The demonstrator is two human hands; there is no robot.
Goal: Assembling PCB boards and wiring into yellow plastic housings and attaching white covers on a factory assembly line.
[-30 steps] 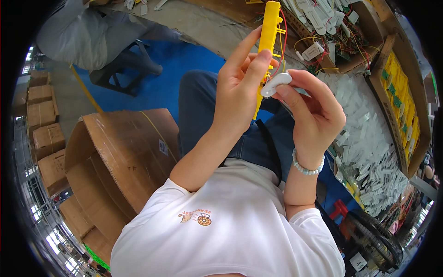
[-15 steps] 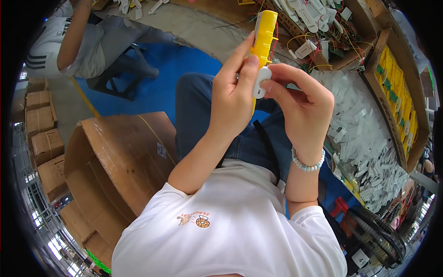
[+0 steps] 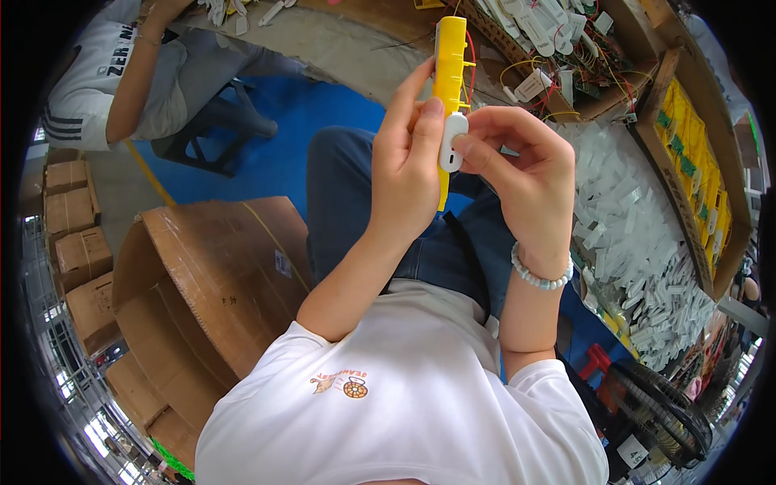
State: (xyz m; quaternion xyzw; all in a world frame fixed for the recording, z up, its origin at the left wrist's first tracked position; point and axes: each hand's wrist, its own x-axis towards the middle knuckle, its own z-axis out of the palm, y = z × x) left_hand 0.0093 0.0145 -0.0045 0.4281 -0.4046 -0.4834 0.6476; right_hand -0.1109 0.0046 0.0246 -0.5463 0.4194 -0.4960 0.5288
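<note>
My left hand [image 3: 408, 166] is closed around a long yellow plastic housing [image 3: 451, 69], held upright with small pegs along its right side. A red wire runs down that edge. Against the housing's lower part lies a small white oval plastic cap [image 3: 454, 141] with a dark slot. The thumb and bent forefinger of my right hand [image 3: 525, 166] pinch this cap from the right. My left thumb presses close beside it on the yellow piece. How the cap is joined to the housing is hidden by my fingers.
A cardboard box [image 3: 679, 162] of yellow housings with green boards stands at the right, beside a heap of clear-white plastic pieces [image 3: 626, 234]. White parts and wires fill another box [image 3: 566, 105]. Large open carton [image 3: 218, 259] at left; black fan [image 3: 659, 412] lower right; a co-worker [image 3: 121, 89] upper left.
Both hands have shifted slightly left with the yellow housing and the white cap, and the housing stands more upright. The co-worker's arm has moved a little.
</note>
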